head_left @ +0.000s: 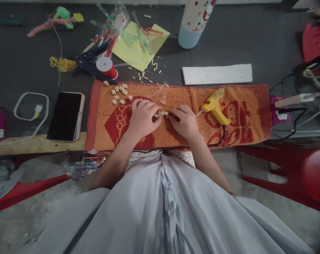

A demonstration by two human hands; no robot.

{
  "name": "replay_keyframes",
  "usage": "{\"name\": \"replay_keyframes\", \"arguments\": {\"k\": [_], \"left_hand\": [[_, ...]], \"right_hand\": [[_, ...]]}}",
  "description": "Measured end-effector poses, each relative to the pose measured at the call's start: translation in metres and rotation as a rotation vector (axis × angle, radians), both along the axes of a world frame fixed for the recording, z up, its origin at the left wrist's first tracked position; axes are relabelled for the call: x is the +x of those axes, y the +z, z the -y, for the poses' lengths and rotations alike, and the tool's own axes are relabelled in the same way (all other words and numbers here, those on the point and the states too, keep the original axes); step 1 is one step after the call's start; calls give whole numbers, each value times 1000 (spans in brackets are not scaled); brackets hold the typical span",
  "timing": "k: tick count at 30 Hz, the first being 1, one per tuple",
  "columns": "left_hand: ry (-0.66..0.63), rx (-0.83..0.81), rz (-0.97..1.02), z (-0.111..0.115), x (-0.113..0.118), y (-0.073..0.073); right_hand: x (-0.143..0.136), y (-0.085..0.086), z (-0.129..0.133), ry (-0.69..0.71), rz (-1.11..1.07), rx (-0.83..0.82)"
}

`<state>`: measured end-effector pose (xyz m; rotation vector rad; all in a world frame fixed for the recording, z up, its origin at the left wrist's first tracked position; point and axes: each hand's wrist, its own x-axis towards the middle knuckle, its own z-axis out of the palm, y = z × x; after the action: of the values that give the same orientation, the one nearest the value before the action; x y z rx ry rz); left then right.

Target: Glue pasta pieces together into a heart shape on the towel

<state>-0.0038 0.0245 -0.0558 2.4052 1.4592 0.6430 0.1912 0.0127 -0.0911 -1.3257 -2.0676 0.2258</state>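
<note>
Between my two hands is a short, bumpy strip of small pale wooden-looking pieces (163, 113), just above an orange and red towel (173, 135). My left hand (144, 118) closes its fingers and thumb on the strip's left part, which is mostly hidden. The fingertips of my right hand (185, 121) pinch together at its right end. Several small pale clusters of pieces (120, 92) lie on the towel's upper left. To the right of my right hand rests a yellow hot glue gun (215, 106), its glue stick pointing toward that hand.
Behind the towel are a red thread spool (110, 72), dark blue pliers (87, 62), yellow paper (125, 44), pale offcuts, a white strip (218, 74) and a tumbler (193, 26). A phone (66, 116) and white cable (30, 94) lie left. Power cords run along the right.
</note>
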Motion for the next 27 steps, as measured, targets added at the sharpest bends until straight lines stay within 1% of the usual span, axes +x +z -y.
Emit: {"name": "replay_keyframes", "arguments": {"k": [4, 7, 8, 12, 16, 20, 24, 27], "left_hand": [[130, 27, 30, 10, -22, 2], [223, 58, 45, 22, -41, -2], [232, 67, 42, 26, -46, -4], [203, 101, 17, 40, -57, -8], [87, 142, -35, 47, -54, -7], [7, 137, -97, 49, -50, -7], [-4, 116, -122, 49, -49, -8], [5, 129, -102, 50, -51, -10]], "right_hand": [[4, 9, 6, -11, 13, -11], [6, 17, 13, -4, 20, -14], [7, 19, 16, 9, 32, -20], [2, 24, 27, 85, 152, -38], [-8, 27, 36, 142, 288, -50], [-15, 29, 38, 147, 335, -58], [-15, 30, 36, 147, 337, -79], [-12, 30, 35, 135, 334, -114]]}}
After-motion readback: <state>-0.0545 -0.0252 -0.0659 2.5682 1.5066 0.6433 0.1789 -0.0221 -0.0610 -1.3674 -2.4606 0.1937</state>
